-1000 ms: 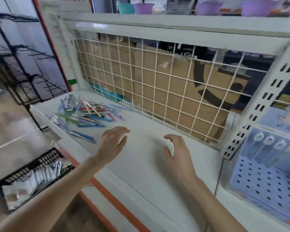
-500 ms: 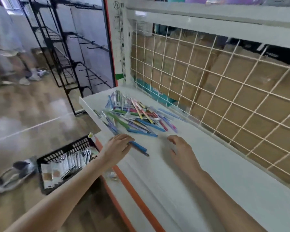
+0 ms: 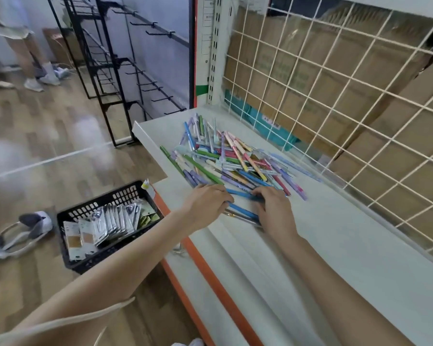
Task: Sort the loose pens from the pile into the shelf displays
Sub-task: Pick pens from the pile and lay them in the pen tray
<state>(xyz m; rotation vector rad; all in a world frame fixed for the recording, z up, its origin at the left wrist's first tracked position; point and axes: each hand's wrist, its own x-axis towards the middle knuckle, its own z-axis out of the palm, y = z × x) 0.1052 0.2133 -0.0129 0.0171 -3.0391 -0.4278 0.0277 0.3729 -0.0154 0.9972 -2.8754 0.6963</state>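
Note:
A pile of loose pens (image 3: 231,158) in blue, green, pink and purple lies on the white shelf (image 3: 348,245), near its left end. Both hands are at the pile's near edge. My left hand (image 3: 206,206) has its fingers curled over the left ends of a few blue pens (image 3: 243,211). My right hand (image 3: 275,212) faces it, with bent fingertips on the right end of a blue pen (image 3: 241,194) and its thumb on the lower pens. A clear pen (image 3: 243,219) lies under both hands.
A white wire grid (image 3: 335,101) backs the shelf, with cardboard boxes behind it. On the floor to the left stand a black crate (image 3: 68,218) of packets, a pair of shoes (image 3: 18,233) and a black hook rack (image 3: 115,71). A person's legs (image 3: 28,58) are at far left.
The view has swung left and closer to the pile. Both hands moved forward from the bare shelf onto the nearest blue pens and curled over them.

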